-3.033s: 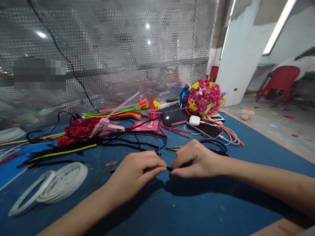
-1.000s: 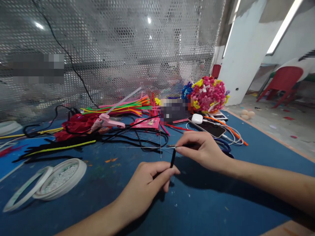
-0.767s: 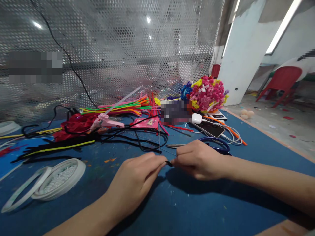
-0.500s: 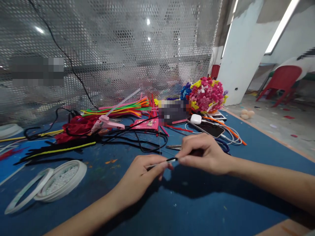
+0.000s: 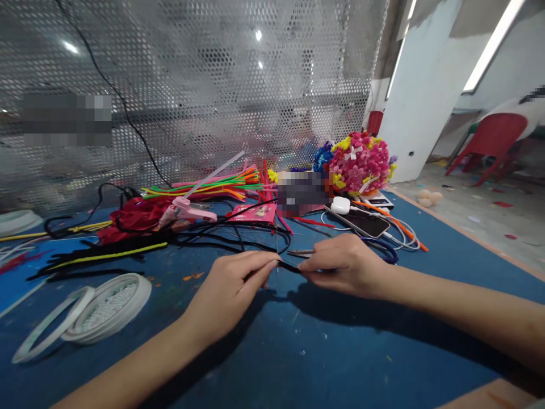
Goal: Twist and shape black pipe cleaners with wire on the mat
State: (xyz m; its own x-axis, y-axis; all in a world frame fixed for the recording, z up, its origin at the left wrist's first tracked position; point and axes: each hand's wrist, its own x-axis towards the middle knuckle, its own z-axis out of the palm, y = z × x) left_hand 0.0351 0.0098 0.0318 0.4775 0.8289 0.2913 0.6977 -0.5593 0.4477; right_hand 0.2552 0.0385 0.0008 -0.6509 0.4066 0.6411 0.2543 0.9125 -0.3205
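Observation:
A short piece of black pipe cleaner spans the small gap between my two hands, held above the blue tabletop. My left hand pinches its left end between thumb and fingertips. At the other end, the thumb and fingers of my right hand are closed on it. Just behind the hands lies a pair of scissors, partly covered by my right hand, with dark blue handles. More black pipe cleaners are piled to the left, a yellow one on top.
A pink glue gun rests near red crumpled material. Round white tape-like rings with small beads inside sit front left. Behind are colourful pipe cleaners, a pink flower ball, a phone and an earbud case. Perforated metal stands behind.
My left hand has moved slightly left and up. The hands are farther apart, showing more black pipe cleaner; the white strip seen beside it earlier no longer shows.

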